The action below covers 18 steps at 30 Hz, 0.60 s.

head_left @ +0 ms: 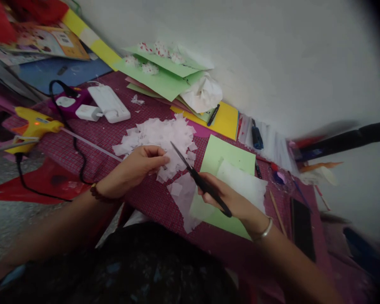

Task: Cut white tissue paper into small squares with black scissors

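Observation:
Black-handled scissors (209, 190) are in my right hand (223, 194), whose fingers are wrapped round the handles; the blades point up and left and look closed together. My left hand (145, 162) is pinched, thumb against fingers, at the near left edge of a pile of small white paper pieces (164, 131). What it pinches, if anything, is too small to name. Thin white paper (185, 202) lies below the scissors. Under my right hand is a light green sheet (228, 154) with a torn-edged white sheet (242, 181) on it.
A yellow glue gun (34, 126) with a lit orange light, a black cable and a white power adapter (109, 101) lie left. Green cards with white-and-red tufts (158, 78) stand at the back by the wall. A dark phone-like slab (303, 228) lies right.

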Tool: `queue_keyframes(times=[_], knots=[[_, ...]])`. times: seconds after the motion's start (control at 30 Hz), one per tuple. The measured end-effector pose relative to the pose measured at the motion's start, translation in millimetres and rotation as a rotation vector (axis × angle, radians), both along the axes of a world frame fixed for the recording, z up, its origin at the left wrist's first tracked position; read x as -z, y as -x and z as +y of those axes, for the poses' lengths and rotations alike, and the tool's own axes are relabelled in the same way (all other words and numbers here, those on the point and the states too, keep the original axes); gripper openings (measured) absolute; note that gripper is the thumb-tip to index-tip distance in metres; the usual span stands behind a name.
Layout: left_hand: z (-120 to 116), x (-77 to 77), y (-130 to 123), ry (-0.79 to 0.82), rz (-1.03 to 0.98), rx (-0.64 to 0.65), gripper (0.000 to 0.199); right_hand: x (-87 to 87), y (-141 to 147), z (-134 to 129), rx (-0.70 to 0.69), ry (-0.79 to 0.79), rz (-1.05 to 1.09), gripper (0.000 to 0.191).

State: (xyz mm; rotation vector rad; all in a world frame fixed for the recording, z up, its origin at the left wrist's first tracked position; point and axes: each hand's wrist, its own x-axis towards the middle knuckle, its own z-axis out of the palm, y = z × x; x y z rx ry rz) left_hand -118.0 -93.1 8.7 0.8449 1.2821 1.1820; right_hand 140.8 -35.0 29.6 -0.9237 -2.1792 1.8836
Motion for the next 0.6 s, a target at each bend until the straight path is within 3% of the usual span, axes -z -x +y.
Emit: queue_keyframes(times=[0.1, 0.3, 0.43, 0.53, 0.6], knots=[[1, -0.2, 3, -0.035, -0.001, -0.046, 0.025, -2.4, 1, 7, -0.058, -0.056, 0.023, 0.071], [-3, 1.7, 4, -0.088, -0.054, -0.187, 0.027, 4.4, -4, 12, -0.021, -0.011, 0.024, 0.06], [-1, -1.4, 4, -0.125, 0.009, -0.185, 0.028, 3.1, -5, 9, 0.0, 0.01, 0.025, 0.054], [18, -7.1, 18, -0.176, 0.176, -0.16, 0.026, 0.0, -4, 6, -0.012, -0.031, 0.024, 0.053], [36, -13.1, 34, -0.237, 0.461, -0.183, 0.018, 0.1, -5, 5, 0.005, -0.109, -0.013, 0.052]])
